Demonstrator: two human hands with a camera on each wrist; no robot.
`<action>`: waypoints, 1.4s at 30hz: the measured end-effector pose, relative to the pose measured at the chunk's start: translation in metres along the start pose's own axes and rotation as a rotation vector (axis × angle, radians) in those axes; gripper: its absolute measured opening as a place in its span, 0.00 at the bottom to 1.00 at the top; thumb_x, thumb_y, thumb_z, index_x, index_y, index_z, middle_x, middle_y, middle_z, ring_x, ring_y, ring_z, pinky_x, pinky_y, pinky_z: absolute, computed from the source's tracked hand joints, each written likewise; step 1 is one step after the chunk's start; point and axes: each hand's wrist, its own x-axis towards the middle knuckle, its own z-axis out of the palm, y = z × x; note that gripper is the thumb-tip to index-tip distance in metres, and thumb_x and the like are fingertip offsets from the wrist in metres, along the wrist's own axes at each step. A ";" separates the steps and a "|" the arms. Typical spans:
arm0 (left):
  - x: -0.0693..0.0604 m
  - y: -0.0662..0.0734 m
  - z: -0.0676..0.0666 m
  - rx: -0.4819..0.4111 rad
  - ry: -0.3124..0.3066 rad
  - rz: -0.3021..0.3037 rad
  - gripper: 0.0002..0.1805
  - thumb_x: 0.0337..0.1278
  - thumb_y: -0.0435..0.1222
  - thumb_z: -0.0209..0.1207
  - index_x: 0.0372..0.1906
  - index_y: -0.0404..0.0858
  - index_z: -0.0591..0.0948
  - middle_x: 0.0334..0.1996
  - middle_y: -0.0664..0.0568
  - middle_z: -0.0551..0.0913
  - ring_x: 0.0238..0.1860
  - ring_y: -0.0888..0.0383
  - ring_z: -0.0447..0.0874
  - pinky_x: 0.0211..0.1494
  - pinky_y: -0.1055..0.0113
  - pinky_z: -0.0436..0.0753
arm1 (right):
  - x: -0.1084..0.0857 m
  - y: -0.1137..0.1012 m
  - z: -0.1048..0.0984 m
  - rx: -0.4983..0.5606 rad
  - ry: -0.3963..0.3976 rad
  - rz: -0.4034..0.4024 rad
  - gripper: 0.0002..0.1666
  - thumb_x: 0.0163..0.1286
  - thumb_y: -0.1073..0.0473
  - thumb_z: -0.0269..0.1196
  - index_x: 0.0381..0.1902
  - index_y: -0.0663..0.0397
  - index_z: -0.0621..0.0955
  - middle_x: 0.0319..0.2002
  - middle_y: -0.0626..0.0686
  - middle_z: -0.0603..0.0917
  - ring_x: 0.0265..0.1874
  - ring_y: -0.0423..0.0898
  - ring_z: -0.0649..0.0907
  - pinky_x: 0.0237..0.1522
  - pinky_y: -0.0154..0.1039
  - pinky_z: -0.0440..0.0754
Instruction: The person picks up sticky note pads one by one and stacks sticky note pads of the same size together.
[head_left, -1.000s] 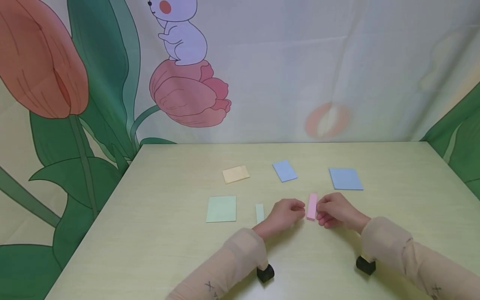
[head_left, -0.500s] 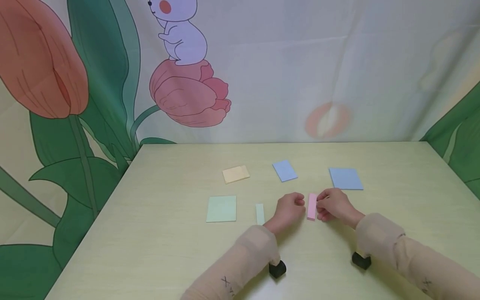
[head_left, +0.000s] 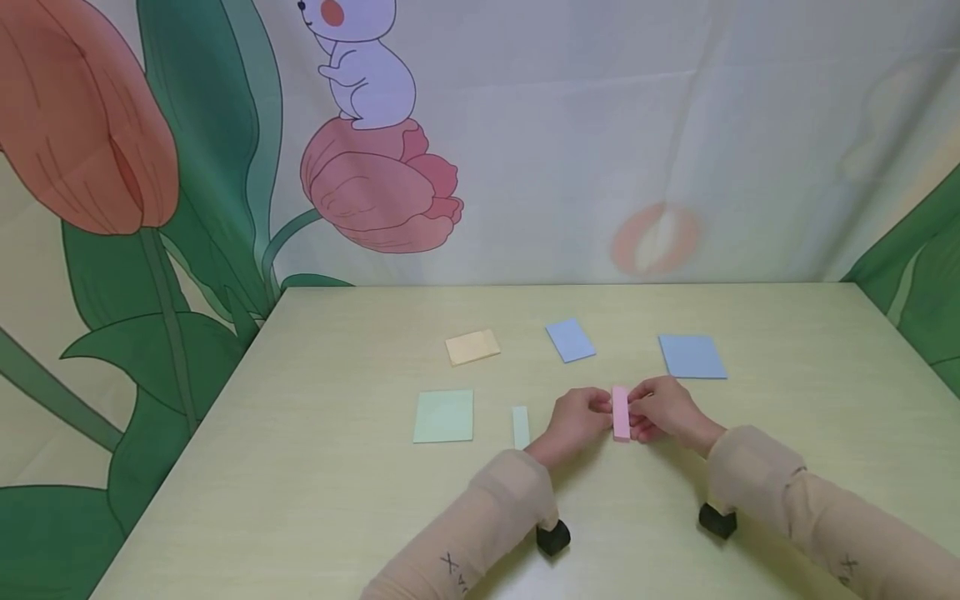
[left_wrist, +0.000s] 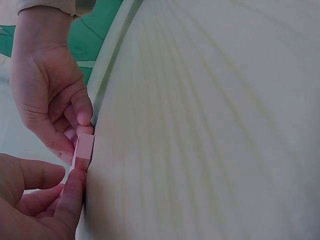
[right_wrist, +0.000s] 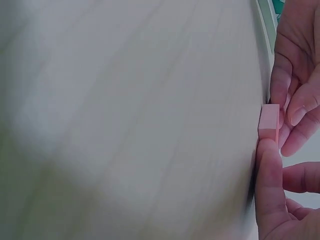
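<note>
My left hand and right hand, both unclenched, touch the pink block; uneven pressure could skew it toward the far edge of the bench.

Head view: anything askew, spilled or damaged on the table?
Mildly askew: the small blue note and yellow note sit turned against the table's far edge, while the large blue note lines up. No spill or damage visible.
</note>
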 end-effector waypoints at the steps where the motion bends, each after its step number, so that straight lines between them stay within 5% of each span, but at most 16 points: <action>1: 0.000 0.000 0.000 -0.004 -0.002 -0.002 0.13 0.48 0.29 0.59 0.42 0.34 0.79 0.33 0.52 0.81 0.34 0.62 0.74 0.41 0.71 0.75 | 0.000 0.000 0.000 0.000 0.000 0.002 0.14 0.63 0.67 0.50 0.45 0.70 0.71 0.22 0.54 0.78 0.15 0.41 0.78 0.22 0.35 0.79; 19: -0.003 -0.005 -0.007 0.030 -0.013 0.003 0.10 0.48 0.30 0.58 0.39 0.34 0.80 0.26 0.52 0.79 0.27 0.64 0.73 0.30 0.76 0.73 | -0.007 -0.001 0.009 -0.019 -0.027 0.006 0.13 0.63 0.66 0.50 0.45 0.69 0.71 0.23 0.55 0.79 0.14 0.42 0.77 0.21 0.34 0.78; 27: -0.005 -0.005 -0.009 -0.003 -0.027 -0.025 0.07 0.48 0.29 0.57 0.35 0.33 0.79 0.21 0.53 0.76 0.20 0.63 0.73 0.22 0.76 0.71 | -0.009 -0.002 0.013 -0.033 -0.024 0.007 0.12 0.63 0.66 0.51 0.43 0.68 0.72 0.23 0.55 0.79 0.15 0.42 0.78 0.22 0.34 0.79; 42: -0.012 -0.001 -0.015 0.020 -0.062 -0.089 0.04 0.48 0.29 0.58 0.31 0.34 0.75 0.17 0.51 0.74 0.17 0.62 0.74 0.21 0.75 0.72 | -0.012 -0.003 0.019 -0.051 -0.032 0.001 0.11 0.63 0.66 0.51 0.41 0.68 0.73 0.23 0.55 0.79 0.15 0.42 0.78 0.22 0.34 0.79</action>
